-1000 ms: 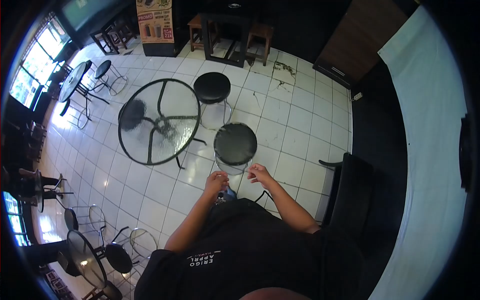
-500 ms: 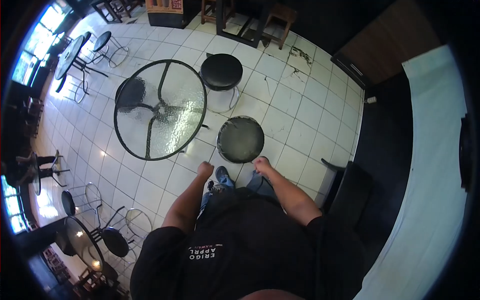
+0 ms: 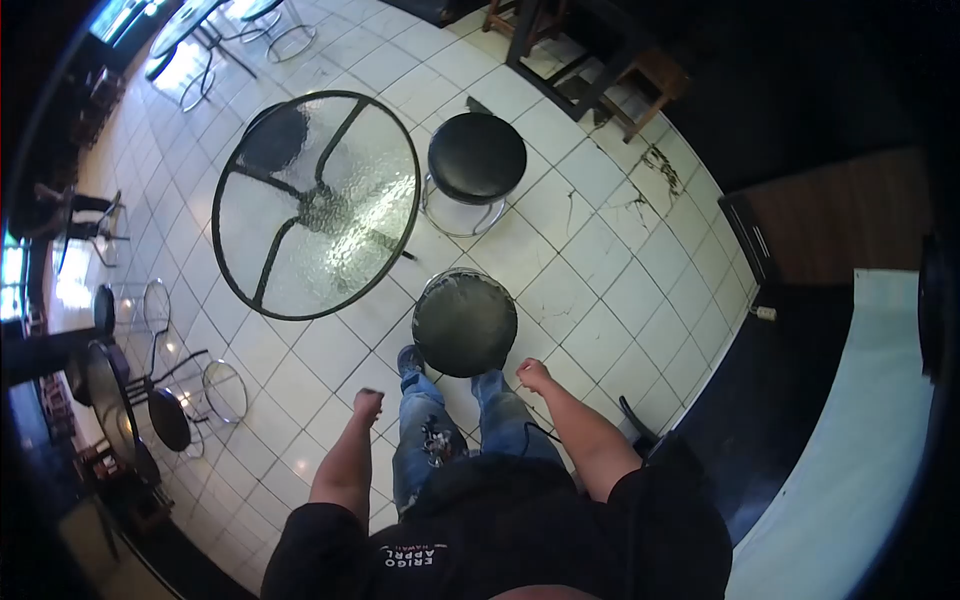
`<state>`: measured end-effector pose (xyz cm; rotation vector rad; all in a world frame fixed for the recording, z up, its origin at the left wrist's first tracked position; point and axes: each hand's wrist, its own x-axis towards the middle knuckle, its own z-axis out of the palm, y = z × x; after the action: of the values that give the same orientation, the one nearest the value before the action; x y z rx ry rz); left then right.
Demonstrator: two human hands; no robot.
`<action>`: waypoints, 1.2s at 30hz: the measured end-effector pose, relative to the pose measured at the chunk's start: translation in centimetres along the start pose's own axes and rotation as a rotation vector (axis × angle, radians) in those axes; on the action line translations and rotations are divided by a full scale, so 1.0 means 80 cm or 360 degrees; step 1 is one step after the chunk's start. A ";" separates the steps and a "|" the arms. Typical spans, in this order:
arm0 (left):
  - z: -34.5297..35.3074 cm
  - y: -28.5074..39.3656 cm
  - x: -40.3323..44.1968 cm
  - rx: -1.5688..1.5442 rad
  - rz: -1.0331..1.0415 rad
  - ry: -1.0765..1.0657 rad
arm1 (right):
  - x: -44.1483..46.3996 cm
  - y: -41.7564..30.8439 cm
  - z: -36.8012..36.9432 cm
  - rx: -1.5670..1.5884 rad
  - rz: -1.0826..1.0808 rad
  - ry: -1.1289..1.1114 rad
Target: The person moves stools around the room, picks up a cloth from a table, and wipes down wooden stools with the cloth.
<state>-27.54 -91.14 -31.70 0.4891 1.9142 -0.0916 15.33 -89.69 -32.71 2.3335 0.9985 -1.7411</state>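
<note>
My left hand (image 3: 368, 404) hangs in the air left of my leg, its fingers curled closed; a dark strip along its upper edge is too small to make out. On the other side my right hand (image 3: 535, 375) is also closed, with nothing visible in it, close to the lower right of a round stool with a worn dark seat (image 3: 465, 322). Neither hand touches that stool. Its seat is right in front of my shoes and jeans (image 3: 430, 430). Beyond it stands a second black round stool (image 3: 477, 157).
A round glass table (image 3: 340, 235) with a dark rim stands ahead to the left, another stool seat showing through it. Cracked floor tiles (image 3: 655, 170) lie ahead right. At far left are more tables and stools (image 3: 170, 420); a wooden stool (image 3: 650, 85) is at the upper right.
My view has shifted and turned. The worn stool now sits closer to my legs. My hands have moved further apart, the left one lower and outward; both stay closed.
</note>
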 end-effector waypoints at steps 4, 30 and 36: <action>0.082 0.070 0.009 -0.0430 0.0305 0.0083 | 0.079 -0.008 -0.040 -0.0278 -0.0111 0.0122; 0.124 0.063 0.002 -0.1162 0.0568 -0.0356 | 0.058 -0.084 -0.033 0.0436 -0.0429 -0.0164; 0.060 0.036 -0.123 -0.1332 0.0467 -0.0114 | -0.037 -0.114 -0.015 0.0595 -0.0423 -0.0419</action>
<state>-19.23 -92.81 -24.19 0.1784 1.6074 0.8369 11.10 -83.36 -26.79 2.1495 1.0512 -2.4510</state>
